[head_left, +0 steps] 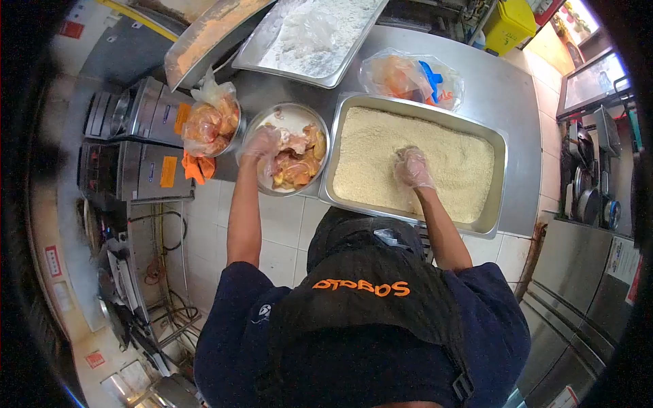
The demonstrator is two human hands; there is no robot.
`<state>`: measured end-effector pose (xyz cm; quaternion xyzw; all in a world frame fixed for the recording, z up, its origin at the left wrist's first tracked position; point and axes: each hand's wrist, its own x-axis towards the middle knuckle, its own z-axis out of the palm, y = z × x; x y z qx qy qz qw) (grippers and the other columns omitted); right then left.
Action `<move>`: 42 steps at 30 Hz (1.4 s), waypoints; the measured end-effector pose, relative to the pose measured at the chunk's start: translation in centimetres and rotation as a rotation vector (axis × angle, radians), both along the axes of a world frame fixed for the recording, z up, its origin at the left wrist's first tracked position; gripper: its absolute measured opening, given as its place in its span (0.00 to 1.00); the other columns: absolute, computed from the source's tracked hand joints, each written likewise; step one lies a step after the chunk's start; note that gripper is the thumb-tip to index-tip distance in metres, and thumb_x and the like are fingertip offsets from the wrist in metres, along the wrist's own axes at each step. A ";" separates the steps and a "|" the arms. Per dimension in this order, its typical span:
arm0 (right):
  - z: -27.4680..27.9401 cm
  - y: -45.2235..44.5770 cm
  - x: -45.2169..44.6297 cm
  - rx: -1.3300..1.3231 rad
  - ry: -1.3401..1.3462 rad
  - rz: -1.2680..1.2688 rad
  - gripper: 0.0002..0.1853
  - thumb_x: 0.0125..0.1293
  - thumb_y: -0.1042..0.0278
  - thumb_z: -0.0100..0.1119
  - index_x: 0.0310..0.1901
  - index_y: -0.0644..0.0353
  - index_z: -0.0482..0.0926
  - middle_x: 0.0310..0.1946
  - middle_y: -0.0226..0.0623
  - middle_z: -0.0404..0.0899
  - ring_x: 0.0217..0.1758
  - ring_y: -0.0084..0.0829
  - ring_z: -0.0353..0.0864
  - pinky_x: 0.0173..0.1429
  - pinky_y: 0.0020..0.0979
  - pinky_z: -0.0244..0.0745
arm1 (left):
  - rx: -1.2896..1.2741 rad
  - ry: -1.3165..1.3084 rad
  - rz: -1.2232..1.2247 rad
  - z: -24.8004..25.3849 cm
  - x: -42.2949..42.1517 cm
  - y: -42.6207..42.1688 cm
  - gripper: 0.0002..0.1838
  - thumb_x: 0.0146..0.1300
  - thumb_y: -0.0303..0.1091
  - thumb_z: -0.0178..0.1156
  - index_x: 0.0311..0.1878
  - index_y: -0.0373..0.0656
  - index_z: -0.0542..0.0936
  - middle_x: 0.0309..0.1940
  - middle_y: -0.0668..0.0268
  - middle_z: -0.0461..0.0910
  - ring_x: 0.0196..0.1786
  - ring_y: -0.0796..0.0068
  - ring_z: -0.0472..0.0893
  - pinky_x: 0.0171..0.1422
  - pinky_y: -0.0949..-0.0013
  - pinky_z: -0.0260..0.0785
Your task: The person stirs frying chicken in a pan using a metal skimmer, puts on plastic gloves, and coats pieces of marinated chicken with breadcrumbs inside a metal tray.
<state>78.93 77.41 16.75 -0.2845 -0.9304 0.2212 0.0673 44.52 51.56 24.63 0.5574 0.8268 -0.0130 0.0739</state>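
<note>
My left hand (262, 144), in a clear plastic glove, is over the left side of a round metal bowl (250, 178) that holds raw meat pieces (296, 166) in pale liquid. Its fingers are blurred, and what they hold, if anything, cannot be made out. My right hand (413, 168), gloved the same way, is at the middle of a large metal tray (502, 183) of pale yellow crumbs (367, 146). Its fingers are curled at the crumbs' surface; whether something is inside them is hidden.
A tray of white flour (326, 80) and a tilted metal tray (182, 60) stand at the back. A bag of meat pieces (207, 129) sits left of the bowl, above an orange cloth (197, 167). Behind the crumbs lies another plastic bag (401, 76). A yellow bin (509, 28) is back right.
</note>
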 end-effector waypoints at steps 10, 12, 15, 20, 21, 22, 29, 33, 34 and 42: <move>-2.8 -1.3 -1.0 0.135 0.189 0.083 0.21 0.53 0.58 0.56 0.48 0.57 0.75 0.47 0.49 0.74 0.57 0.46 0.68 0.59 0.41 0.63 | 0.098 -0.170 0.661 1.4 0.9 -1.7 0.17 0.44 0.33 0.61 0.36 0.32 0.78 0.34 0.46 0.79 0.39 0.50 0.79 0.43 0.58 0.70; -0.5 -3.0 -2.5 0.024 0.238 0.205 0.29 0.55 0.53 0.54 0.57 0.57 0.67 0.55 0.49 0.68 0.65 0.47 0.57 0.67 0.42 0.52 | 0.122 -0.222 0.638 2.1 0.6 -1.8 0.15 0.44 0.33 0.61 0.35 0.33 0.79 0.33 0.46 0.79 0.38 0.50 0.79 0.42 0.58 0.69; 2.9 -5.2 -4.3 -0.025 0.048 0.558 0.32 0.56 0.49 0.51 0.60 0.55 0.64 0.60 0.49 0.62 0.68 0.46 0.53 0.70 0.46 0.44 | 0.222 -0.379 0.652 4.2 1.6 -1.2 0.14 0.44 0.33 0.60 0.33 0.33 0.79 0.31 0.46 0.79 0.36 0.50 0.79 0.41 0.59 0.69; -0.9 -6.5 -4.5 0.093 0.000 0.757 0.32 0.58 0.44 0.46 0.62 0.52 0.63 0.66 0.44 0.53 0.71 0.43 0.47 0.70 0.51 0.36 | 0.340 -0.448 0.564 8.3 3.9 -0.1 0.13 0.48 0.34 0.58 0.34 0.34 0.79 0.29 0.48 0.78 0.34 0.51 0.78 0.39 0.60 0.69; -0.9 -5.6 -4.5 0.137 -0.046 0.747 0.32 0.59 0.43 0.46 0.62 0.50 0.62 0.67 0.42 0.50 0.72 0.42 0.44 0.70 0.52 0.34 | 0.455 -0.394 0.549 9.5 4.6 0.3 0.12 0.50 0.33 0.57 0.34 0.35 0.79 0.29 0.48 0.78 0.33 0.52 0.78 0.39 0.60 0.69; -0.1 -4.9 -4.5 0.125 -0.108 0.693 0.31 0.60 0.44 0.44 0.63 0.48 0.61 0.68 0.40 0.49 0.72 0.42 0.43 0.71 0.52 0.31 | 0.569 -0.339 0.535 10.0 5.1 0.4 0.11 0.51 0.33 0.56 0.34 0.36 0.79 0.28 0.49 0.78 0.32 0.52 0.77 0.38 0.60 0.69; 1.2 -2.8 -3.5 0.117 -0.076 0.319 0.28 0.61 0.49 0.46 0.63 0.46 0.61 0.68 0.45 0.48 0.71 0.46 0.44 0.70 0.54 0.30 | 0.232 -0.421 0.389 2.7 4.8 -1.6 0.10 0.55 0.33 0.55 0.34 0.34 0.77 0.29 0.56 0.79 0.33 0.62 0.79 0.38 0.65 0.69; 2.0 -1.9 -2.1 0.144 -0.141 0.238 0.29 0.61 0.48 0.46 0.64 0.46 0.60 0.68 0.46 0.48 0.71 0.47 0.45 0.69 0.56 0.31 | 0.142 -0.518 0.367 3.1 4.9 -1.9 0.18 0.59 0.40 0.55 0.42 0.33 0.77 0.28 0.59 0.79 0.32 0.77 0.77 0.35 0.70 0.68; 1.4 -1.6 -1.6 0.186 -0.119 0.155 0.30 0.61 0.47 0.46 0.64 0.46 0.60 0.68 0.46 0.49 0.71 0.48 0.45 0.69 0.56 0.31 | 0.192 -0.697 0.318 3.4 4.3 -2.3 0.17 0.58 0.39 0.56 0.43 0.33 0.77 0.28 0.62 0.78 0.32 0.78 0.77 0.34 0.72 0.68; -0.5 1.4 1.2 0.239 -0.127 -0.256 0.26 0.61 0.47 0.44 0.59 0.48 0.67 0.63 0.44 0.59 0.68 0.43 0.53 0.66 0.59 0.39 | 0.176 -0.690 0.300 12.5 7.3 1.4 0.14 0.53 0.31 0.55 0.43 0.37 0.77 0.25 0.61 0.77 0.29 0.75 0.74 0.36 0.70 0.67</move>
